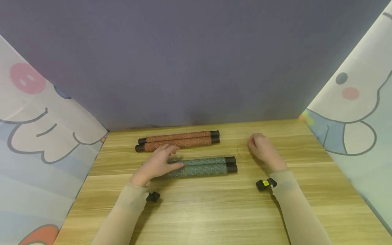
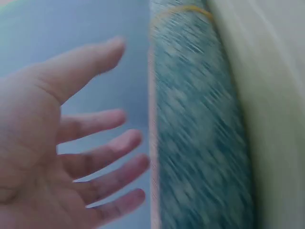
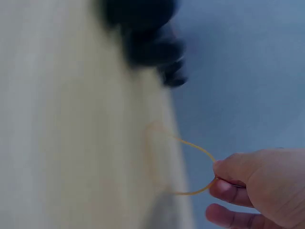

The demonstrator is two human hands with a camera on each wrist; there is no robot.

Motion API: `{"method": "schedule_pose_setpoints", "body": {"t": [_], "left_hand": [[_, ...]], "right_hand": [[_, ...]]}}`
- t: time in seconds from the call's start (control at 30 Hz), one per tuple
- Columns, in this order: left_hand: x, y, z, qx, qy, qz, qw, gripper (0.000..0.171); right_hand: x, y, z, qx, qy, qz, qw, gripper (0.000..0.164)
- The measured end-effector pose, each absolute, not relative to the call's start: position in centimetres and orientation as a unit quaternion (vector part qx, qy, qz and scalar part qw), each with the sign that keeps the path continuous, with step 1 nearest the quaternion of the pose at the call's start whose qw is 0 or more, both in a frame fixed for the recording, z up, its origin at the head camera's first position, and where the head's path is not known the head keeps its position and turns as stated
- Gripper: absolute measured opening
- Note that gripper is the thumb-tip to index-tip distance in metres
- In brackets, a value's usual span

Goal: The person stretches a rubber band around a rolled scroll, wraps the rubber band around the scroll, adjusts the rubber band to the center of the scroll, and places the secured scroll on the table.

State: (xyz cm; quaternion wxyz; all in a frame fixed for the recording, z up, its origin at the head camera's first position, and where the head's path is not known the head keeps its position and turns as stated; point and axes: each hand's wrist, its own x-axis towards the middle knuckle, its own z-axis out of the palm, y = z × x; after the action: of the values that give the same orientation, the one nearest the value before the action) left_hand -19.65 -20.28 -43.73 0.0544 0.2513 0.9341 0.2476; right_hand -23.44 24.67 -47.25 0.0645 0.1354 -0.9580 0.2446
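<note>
Two green patterned scrolls (image 1: 205, 170) with dark end knobs lie side by side on the table, a yellow rubber band (image 2: 183, 8) round them. Over their left part hovers my left hand (image 1: 157, 163), fingers spread and thumb apart, with nothing in its grasp; it hides their left ends in the head view. To the right of the scrolls, my right hand (image 1: 264, 149) pinches a thin yellow rubber band (image 3: 196, 146) between thumb and forefinger. That band hangs out as a loose loop. Behind the green pair, two red-brown patterned scrolls (image 1: 183, 143) lie next to each other.
The wooden table (image 1: 199, 214) ends at a grey upright panel (image 1: 196, 68) at the back. Cartoon-printed cloths stand on the left (image 1: 55, 129) and right (image 1: 352, 119). A black wrist camera (image 1: 266, 184) sits on the right sleeve, another (image 1: 153, 196) on the left.
</note>
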Motion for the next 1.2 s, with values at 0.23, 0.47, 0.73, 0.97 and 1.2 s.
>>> {"method": "schedule_pose_setpoints", "body": {"t": [0.23,0.47,0.73,0.97,1.2], "left_hand": [[-19.7,-17.1,-41.6,0.226,0.915,0.334,-0.009,0.071],[-19.8,-13.2,-40.2,0.243,0.874,0.416,-0.061,0.069],[-19.1,-10.0,-38.2,0.289,0.833,0.468,-0.069,0.075],[-18.7,-9.5,-37.8,0.283,0.831,0.470,-0.093,0.050],[-19.0,-10.2,-37.9,0.261,0.846,0.446,-0.128,0.021]], "right_hand": [[-22.0,22.4,-42.7,0.141,-0.947,0.270,0.098,0.019],[-20.0,18.4,-38.1,0.161,-0.944,0.265,0.114,0.022],[-18.6,14.0,-34.8,0.261,-0.904,0.285,0.184,0.014],[-19.0,12.5,-34.5,0.276,-0.879,0.332,0.202,0.010],[-19.1,12.8,-34.6,0.266,-0.869,0.366,0.199,0.010]]}}
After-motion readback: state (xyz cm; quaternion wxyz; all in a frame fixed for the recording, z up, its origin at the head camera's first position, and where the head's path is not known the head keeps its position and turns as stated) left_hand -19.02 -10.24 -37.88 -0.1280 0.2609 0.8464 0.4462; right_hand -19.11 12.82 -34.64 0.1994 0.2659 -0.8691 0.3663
